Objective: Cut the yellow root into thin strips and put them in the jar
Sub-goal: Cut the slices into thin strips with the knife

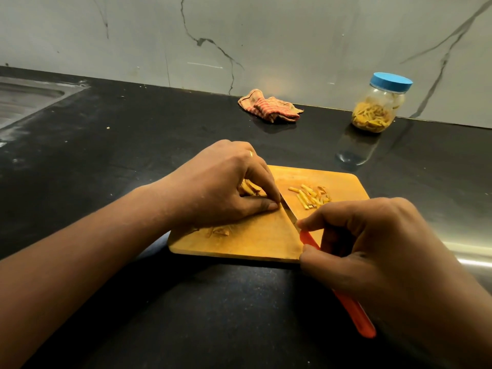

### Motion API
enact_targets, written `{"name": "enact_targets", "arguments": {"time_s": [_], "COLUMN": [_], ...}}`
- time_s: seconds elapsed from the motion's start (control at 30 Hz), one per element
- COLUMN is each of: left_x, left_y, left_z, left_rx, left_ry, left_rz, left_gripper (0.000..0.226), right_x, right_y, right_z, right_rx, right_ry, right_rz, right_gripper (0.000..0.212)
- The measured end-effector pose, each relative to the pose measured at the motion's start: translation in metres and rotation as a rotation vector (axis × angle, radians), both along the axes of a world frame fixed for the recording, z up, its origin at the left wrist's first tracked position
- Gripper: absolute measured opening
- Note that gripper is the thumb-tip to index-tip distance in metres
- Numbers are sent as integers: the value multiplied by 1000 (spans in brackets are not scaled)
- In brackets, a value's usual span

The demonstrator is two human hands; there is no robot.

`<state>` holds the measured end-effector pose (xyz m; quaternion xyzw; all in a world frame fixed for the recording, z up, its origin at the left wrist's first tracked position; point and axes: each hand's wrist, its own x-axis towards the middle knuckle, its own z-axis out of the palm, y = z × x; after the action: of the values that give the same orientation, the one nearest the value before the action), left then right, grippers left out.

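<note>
On the wooden cutting board [253, 241] my left hand [223, 185] pinches pieces of the yellow root [249, 188] under curled fingers. My right hand [372, 243] grips a knife with an orange-red handle [354, 312]; its blade [288, 211] lies against my left fingertips on the board. A small pile of cut yellow strips [311, 197] lies on the board's far right part. A few peel scraps [219, 231] sit near the board's front left. The clear jar [375, 110] with a blue lid stands at the back right, partly filled with strips.
The board rests on a black countertop [133, 145]. A crumpled striped cloth [270, 106] lies by the marble wall at the back. A steel sink [24, 99] is at the far left. A metal edge [468, 254] shows at the right.
</note>
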<state>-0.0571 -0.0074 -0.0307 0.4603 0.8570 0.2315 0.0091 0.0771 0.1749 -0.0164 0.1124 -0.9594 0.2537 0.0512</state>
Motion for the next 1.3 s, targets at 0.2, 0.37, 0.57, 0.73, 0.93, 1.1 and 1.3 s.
{"name": "enact_targets", "arguments": {"time_s": [0.2,0.37,0.57,0.73,0.93,1.1,1.3], "left_x": [-1,-1,-1,-1,0,-1,-1], "left_y": [0,0,0,-1,-2,-2,-2], "left_z": [0,0,0,0,2,0,0], "left_rx": [0,17,51,54,47,62,65], "left_ry": [-4,-2,-63,-89,-100,-105,-109], "left_rz": [3,18,40,58,52,38,26], "left_gripper": [13,11,11,12,12,12,13], "right_x": [-8,-16,1,12,13,7,3], "right_y": [-6,-11,-6,-1,1,-4,-6], "right_z": [5,4,0,0,7,5,1], "right_rx": [57,107,84,80,22,18,14], "right_ry": [-19,28,4,2,71,40,-1], "right_rz": [18,9,30,34,-23,8,10], "right_gripper": [35,27,34,30,19,21,32]}}
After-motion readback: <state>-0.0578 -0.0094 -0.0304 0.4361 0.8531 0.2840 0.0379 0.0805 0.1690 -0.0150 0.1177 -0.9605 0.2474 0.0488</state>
